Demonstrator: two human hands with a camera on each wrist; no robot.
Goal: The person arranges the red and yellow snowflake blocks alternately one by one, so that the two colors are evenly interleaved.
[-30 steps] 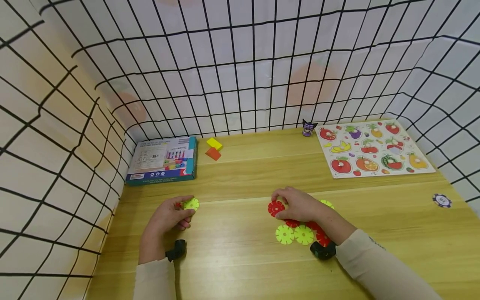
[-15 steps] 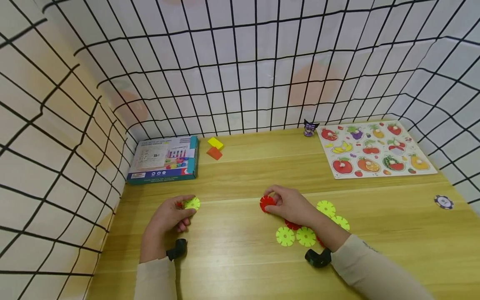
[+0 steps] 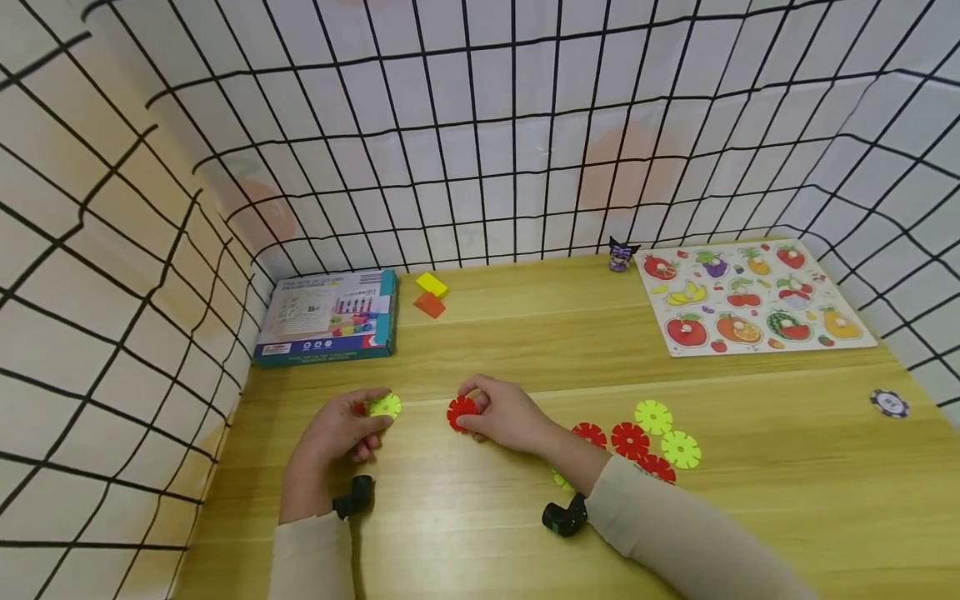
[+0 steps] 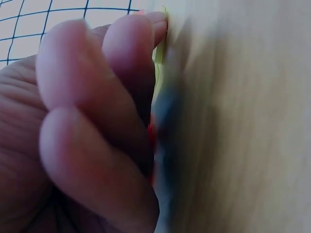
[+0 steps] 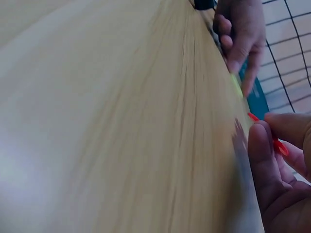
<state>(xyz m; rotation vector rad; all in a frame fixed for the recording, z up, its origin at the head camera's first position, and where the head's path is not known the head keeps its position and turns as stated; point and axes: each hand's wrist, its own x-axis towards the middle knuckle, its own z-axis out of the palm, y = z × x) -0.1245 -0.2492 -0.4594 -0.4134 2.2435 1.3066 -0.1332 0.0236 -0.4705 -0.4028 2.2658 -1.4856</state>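
My left hand (image 3: 341,429) pinches a yellow-green notched disc (image 3: 386,407) between thumb and index finger, low over the wooden table. A bit of a red disc (image 3: 359,408) shows behind it, partly covered by the fingers. To the right, thumb and fingers of my right hand (image 3: 506,414) pinch a red notched disc (image 3: 461,412); in the right wrist view this red disc (image 5: 281,147) is seen nearly edge-on, above the tabletop. A short gap separates the two held discs. Curled fingers (image 4: 92,145) fill much of the left wrist view.
Several loose red discs (image 3: 630,440) and yellow-green discs (image 3: 681,450) lie by the right forearm, which hides some. Behind are a toy box (image 3: 326,318), yellow (image 3: 432,285) and orange blocks (image 3: 430,305), a small figurine (image 3: 619,255), and a fruit puzzle board (image 3: 750,296). A chip (image 3: 889,403) lies far right.
My right hand has carried the red disc leftward from the loose discs toward my left hand, uncovering several discs. My left hand has stayed nearly still with its yellow-green disc.
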